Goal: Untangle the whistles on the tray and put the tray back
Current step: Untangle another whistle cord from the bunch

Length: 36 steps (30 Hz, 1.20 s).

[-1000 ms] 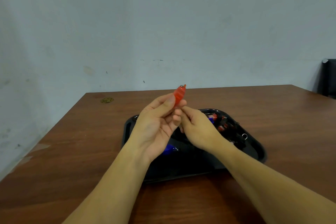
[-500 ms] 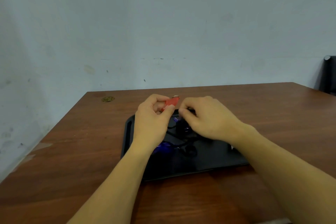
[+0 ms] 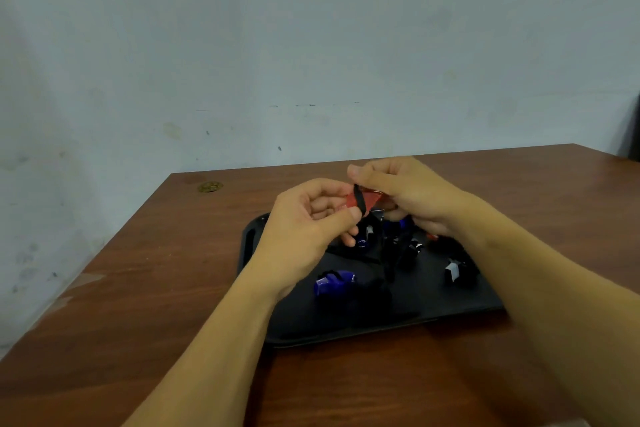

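Whistles lie in a tangle on one black tray [image 3: 450,305], which sits flat on a brown wooden table [image 3: 156,288]. Both hands are raised just above the far part of the tray, and between them is one red whistle [image 3: 367,199]. The left hand [image 3: 304,229] has its fingers curled, with the thumb and forefinger pinching a black cord [image 3: 359,202] that crosses over the red whistle. The right hand [image 3: 412,194] is also curled, its fingers gripping the other end of the red whistle. One blue whistle [image 3: 334,282] rests alone on the near left part of the tray, close to the left wrist. Under the hands a second blue whistle [image 3: 394,226] shows partly, and a small red piece [image 3: 432,236] peeks out beside the right wrist; whether it is another whistle cannot be told. Dark cords and black pieces [image 3: 401,253] are knotted together in the middle of the tray, too blurred to count, and one black piece with a white face [image 3: 454,270] lies toward the right side. One small brass-coloured disc [image 3: 210,187] sits on the far left corner of the table, well apart from the tray. A pale wall [image 3: 311,45] rises behind the table.
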Available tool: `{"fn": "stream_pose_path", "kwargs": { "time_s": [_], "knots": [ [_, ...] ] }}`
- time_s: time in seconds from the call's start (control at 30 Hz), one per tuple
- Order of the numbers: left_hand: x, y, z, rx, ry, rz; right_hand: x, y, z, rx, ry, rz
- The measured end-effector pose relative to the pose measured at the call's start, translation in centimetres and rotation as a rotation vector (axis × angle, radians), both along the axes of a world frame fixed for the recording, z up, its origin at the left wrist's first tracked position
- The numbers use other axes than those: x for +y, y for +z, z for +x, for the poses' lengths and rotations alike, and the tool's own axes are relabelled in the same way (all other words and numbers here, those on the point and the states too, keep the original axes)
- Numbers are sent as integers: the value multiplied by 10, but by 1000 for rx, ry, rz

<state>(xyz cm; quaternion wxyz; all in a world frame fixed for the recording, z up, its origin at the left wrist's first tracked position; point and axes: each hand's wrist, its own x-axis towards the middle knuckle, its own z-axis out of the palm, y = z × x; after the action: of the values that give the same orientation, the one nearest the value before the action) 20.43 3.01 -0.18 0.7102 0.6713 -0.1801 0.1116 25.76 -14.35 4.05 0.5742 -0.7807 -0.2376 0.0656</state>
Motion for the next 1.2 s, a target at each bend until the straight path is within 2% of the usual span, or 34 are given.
{"fn": "stream_pose_path", "kwargs": {
  "time_s": [0.07,0.17,0.23,0.3,0.37,0.47,0.6,0.73,0.8,0.93,1.1,1.2],
  "knots": [
    [0,1,-1,20,-33,-95,4,-10,2,171,69,136],
    [0,3,-1,53,-65,-232,15,-26,3,206,67,214],
    [2,3,2,100,-45,-350,23,-33,1,117,1,217],
    [5,2,7,152,23,-438,29,-40,1,-101,-50,158],
    [8,0,11,176,120,-470,31,-45,2,-349,-90,-11],
    [11,-5,15,162,257,-400,31,-51,5,-596,-118,-288],
    [11,-8,17,136,375,-303,25,-46,-2,-735,-85,-489],
    [11,-12,17,31,455,128,19,-34,-8,-822,-67,-548],
    [13,-12,14,33,370,224,14,-31,-8,-783,-53,-502],
    [11,-8,8,39,124,272,6,-30,1,-448,-79,-133],
    [2,-9,3,131,-54,79,11,-34,4,-337,-8,65],
    [-1,-8,3,159,-51,7,13,-35,3,-263,6,151]
  ]
}}
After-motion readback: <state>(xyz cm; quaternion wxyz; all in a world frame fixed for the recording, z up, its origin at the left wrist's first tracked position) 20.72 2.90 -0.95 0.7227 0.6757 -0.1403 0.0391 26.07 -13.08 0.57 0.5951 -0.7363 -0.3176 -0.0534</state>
